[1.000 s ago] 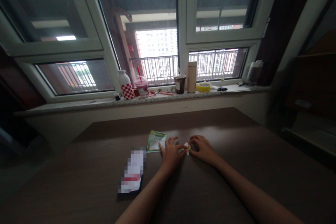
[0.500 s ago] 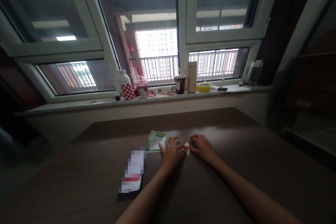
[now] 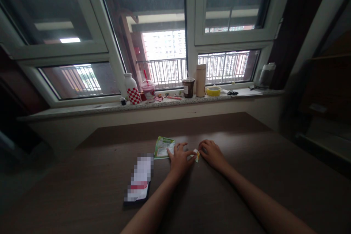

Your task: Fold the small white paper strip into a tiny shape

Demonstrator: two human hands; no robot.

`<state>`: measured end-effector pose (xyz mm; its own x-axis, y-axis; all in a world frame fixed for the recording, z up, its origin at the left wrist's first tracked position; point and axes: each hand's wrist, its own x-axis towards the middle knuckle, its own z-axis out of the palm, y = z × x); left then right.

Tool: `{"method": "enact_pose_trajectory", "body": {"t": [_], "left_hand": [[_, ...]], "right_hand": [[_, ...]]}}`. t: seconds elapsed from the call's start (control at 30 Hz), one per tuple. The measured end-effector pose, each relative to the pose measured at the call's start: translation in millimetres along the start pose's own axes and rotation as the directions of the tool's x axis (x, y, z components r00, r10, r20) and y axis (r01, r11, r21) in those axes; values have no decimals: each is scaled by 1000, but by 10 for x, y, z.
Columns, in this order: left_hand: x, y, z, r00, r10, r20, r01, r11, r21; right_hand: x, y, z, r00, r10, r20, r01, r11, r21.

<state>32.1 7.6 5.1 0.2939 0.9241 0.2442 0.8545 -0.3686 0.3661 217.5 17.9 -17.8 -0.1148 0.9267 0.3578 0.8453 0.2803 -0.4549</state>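
The left hand [image 3: 179,160] has a fingertip on a small white-and-yellow piece [image 3: 196,155] on the brown table [image 3: 219,197]; the right hand [image 3: 212,153] curls just right of it. A green-edged packet [image 3: 161,150] lies left, partly behind the left fingers. Nearer lies a flat dark-edged object [image 3: 139,177] (its face is pixelated). A checkered bottle [image 3: 133,91] stands on the far sill [image 3: 164,103].

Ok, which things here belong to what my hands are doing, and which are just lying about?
In use:
small white-and-yellow piece, between your left hand and right hand
green packet, probably, since your left hand overlaps it

Lying about:
phone-like slab, on the table
checkered bottle, dark cup, tan flask, yellow tape, scissors, on the sill
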Motion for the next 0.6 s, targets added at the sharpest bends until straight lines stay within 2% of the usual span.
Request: {"method": "enact_pose_trajectory", "body": {"t": [0.27, 0.6], "left_hand": [[6, -36, 49, 999, 36, -16, -36, 999, -6], [0, 9, 7, 999, 28, 18, -30, 996, 85]], "right_hand": [[11, 32, 21, 1000, 5, 1, -5, 1000, 13], [25, 31, 43, 999, 33, 10, -33, 999, -2]]}}
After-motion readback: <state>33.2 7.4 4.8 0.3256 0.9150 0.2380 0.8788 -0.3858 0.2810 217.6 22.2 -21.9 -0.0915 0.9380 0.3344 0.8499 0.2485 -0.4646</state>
